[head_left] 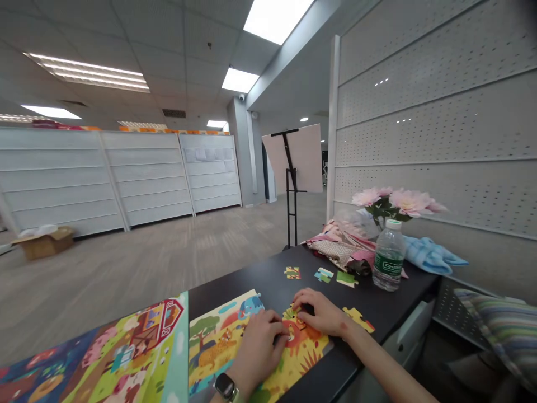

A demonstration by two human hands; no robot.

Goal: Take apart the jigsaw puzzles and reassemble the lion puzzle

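A jigsaw puzzle with a savanna scene lies on the dark table, showing a leopard, a tree and a blue elephant. My left hand, a watch on its wrist, lies over the middle of the puzzle with fingers bent and resting on it. At the upper right part, the fingertips and thumb of my right hand close on a yellow-orange puzzle piece. What lies beneath both hands is hidden. A loose yellow puzzle piece sits just right of my right wrist.
More loose pieces lie farther back: a yellow-red one, a blue-green one and a green one. A water bottle stands at right by crumpled cloth and pink flowers. A farm picture board lies left.
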